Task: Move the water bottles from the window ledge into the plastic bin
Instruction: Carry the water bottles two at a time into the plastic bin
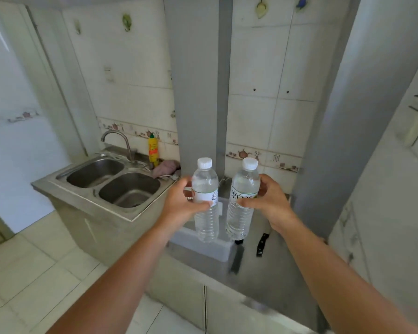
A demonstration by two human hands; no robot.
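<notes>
White tiled walls (pixel 251 68) close off a small kitchen, with a grey column (pixel 193 92) running down behind a steel counter (pixel 275 273). I have both arms stretched out over that counter. My left hand (pixel 179 203) grips the left bottle (pixel 205 201) around its label, thumb across the front and fingers curled behind. My right hand (pixel 268 201) grips the right bottle (pixel 243 201) the same way, thumb on the label. Both bottles are upright, white caps on, clear and full, held side by side a little apart (neither touches the other). They hang above the bin (pixel 203 247), a pale translucent box sitting on the counter against the column; I cannot tell whether the bottle bases are already below its rim. Just right of the bin lie two knives: a cleaver (pixel 237 259) with its blade toward me, and a knife (pixel 262 244) with a dark handle beside it. To the left stands a double steel sink (pixel 111 182) with a curved tap (pixel 121 143). A yellow soap bottle (pixel 153 150) stands at the wall behind it, and a pink cloth (pixel 165 168) lies next to that.
</notes>
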